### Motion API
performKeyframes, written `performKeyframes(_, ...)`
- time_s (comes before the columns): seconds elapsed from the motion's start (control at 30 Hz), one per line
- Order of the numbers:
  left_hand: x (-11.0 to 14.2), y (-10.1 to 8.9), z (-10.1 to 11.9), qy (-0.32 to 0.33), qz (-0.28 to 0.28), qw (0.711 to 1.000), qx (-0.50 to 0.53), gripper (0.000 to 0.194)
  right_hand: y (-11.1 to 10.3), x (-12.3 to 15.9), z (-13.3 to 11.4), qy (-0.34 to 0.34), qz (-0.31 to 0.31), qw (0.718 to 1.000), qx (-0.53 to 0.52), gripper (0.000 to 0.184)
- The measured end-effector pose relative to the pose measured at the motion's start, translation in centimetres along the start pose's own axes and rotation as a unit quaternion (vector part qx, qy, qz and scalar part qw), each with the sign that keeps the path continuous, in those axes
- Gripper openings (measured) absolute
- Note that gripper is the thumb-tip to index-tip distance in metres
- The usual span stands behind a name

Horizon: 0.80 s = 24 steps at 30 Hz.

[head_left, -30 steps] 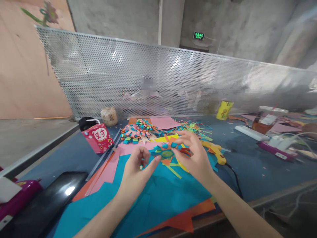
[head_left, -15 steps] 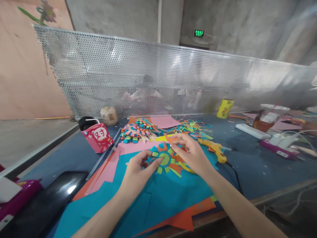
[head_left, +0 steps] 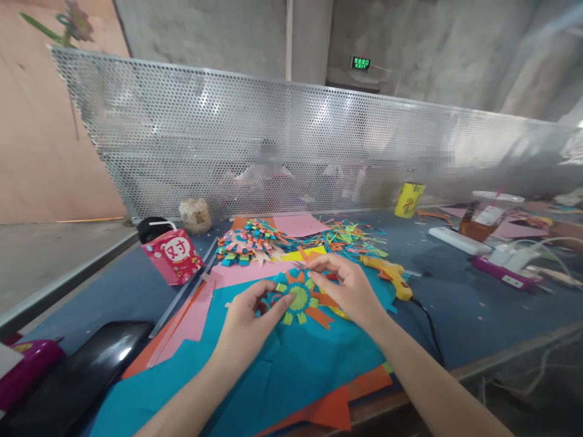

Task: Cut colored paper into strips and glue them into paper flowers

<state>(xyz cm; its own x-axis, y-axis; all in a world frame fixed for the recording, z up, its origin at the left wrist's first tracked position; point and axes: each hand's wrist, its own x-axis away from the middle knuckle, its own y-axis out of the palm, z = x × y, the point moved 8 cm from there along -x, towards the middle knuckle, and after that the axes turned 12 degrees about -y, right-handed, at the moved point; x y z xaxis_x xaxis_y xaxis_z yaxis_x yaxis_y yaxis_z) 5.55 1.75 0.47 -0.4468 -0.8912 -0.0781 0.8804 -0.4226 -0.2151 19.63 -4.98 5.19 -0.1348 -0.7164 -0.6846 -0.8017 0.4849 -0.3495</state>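
A layered paper flower (head_left: 298, 298), with a lime-green fringed centre and teal, orange and green petals, is held over the teal paper sheets (head_left: 273, 376). My left hand (head_left: 255, 312) pinches it from the left, thumb on its centre. My right hand (head_left: 346, 282) is closed at the flower's upper right edge, thumb and forefinger together on a petal. A thin grey point shows by those fingertips; what it belongs to is unclear. Partly under my right hand is a curved yellow handle (head_left: 339, 312). Just behind lies a bright yellow paper piece (head_left: 312, 252).
A heap of fringed paper flowers (head_left: 250, 243) and strip scraps (head_left: 348, 237) lies behind my hands. Right stand a yellow glue gun (head_left: 394, 276), a purple power strip (head_left: 505, 273) and a drink cup (head_left: 487, 215). Left are a red carton (head_left: 173, 255) and a black phone-like slab (head_left: 86, 376).
The view has shifted slightly. My right fingertips have closed in on the flower's edge, and the long green strip at its lower right no longer shows. My left hand keeps its hold.
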Motion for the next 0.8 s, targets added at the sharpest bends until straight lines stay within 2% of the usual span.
performKeyframes(0.1,0.2,-0.5,0.9,0.035,0.036,0.997,-0.06,0.02,-0.1,-0.1,0.1,0.012,-0.003,1.0,-0.01,0.009)
performKeyframes(0.17,0.9,-1.0,2.6,0.124,0.074,0.978,-0.147,0.014,-0.4,0.0,0.4,0.029,0.002,1.0,-0.007,0.01)
performKeyframes(0.23,2.3,-0.9,4.7,0.272,0.093,0.926,-0.244,0.006,-0.8,0.2,0.8,0.052,0.008,0.999,-0.008,0.016)
performKeyframes(0.3,4.2,-0.4,6.0,0.411,0.108,0.844,-0.327,0.015,-0.2,0.6,1.5,0.085,-0.025,0.995,-0.052,0.029)
performKeyframes(0.37,5.6,-0.2,6.4,0.49,0.143,0.773,-0.377,0.023,1.6,1.5,2.3,0.135,-0.106,0.973,-0.152,0.038)
performKeyframes(0.43,6.6,-0.1,6.8,0.527,0.179,0.734,-0.39,0.021,3.2,2.6,2.8,0.185,-0.166,0.936,-0.249,0.038)
performKeyframes(0.5,7.2,0.1,7.1,0.546,0.2,0.716,-0.385,0.017,3.8,3.1,3.2,0.21,-0.169,0.917,-0.293,0.033)
performKeyframes(0.63,8.0,0.9,7.4,0.565,0.197,0.704,-0.381,0.014,3.5,2.9,3.4,0.212,-0.145,0.928,-0.269,0.026)
performKeyframes(0.8,7.9,1.6,7.3,0.568,0.154,0.708,-0.389,0.017,3.2,2.6,2.7,0.205,-0.148,0.941,-0.226,0.021)
